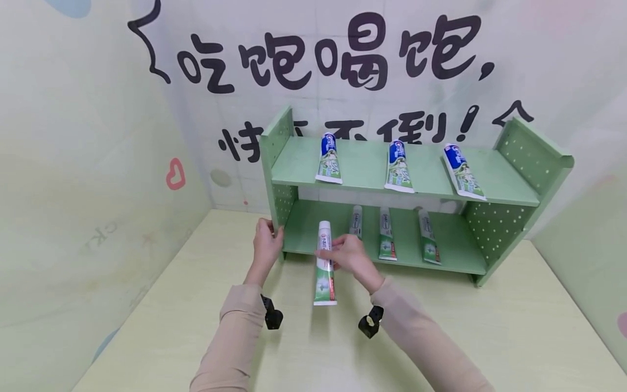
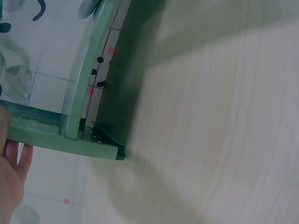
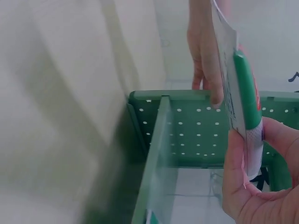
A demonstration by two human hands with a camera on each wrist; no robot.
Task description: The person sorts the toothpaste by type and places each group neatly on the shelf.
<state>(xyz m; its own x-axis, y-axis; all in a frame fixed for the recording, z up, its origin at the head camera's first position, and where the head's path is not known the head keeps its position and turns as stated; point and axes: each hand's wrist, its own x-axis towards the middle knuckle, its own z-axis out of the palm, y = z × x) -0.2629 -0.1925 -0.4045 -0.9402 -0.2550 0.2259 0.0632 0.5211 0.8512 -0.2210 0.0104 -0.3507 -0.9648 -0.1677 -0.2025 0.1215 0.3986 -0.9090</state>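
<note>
My right hand (image 1: 356,260) pinches a white and green toothpaste tube (image 1: 325,280) between thumb and fingers, in front of the lower tier of a green two-tier shelf (image 1: 313,209). The tube's white cap points up and its flat crimped end down; the right wrist view shows the tube (image 3: 247,93) edge-on. At the shelf's left side panel (image 1: 275,158), my left hand (image 1: 266,246) grips the front edge. In the left wrist view the hand's fingers (image 2: 24,163) lie on the panel's outer side, with the thumb on the other side.
Three blue, white and green toothpaste tubes (image 1: 399,166) lie apart on the upper tier. On the lower tier are three grey and green tubes (image 1: 386,234), the leftmost partly behind my right hand. The shelf stands on a pale wooden table (image 1: 313,354) before a wall (image 1: 303,32) with black lettering.
</note>
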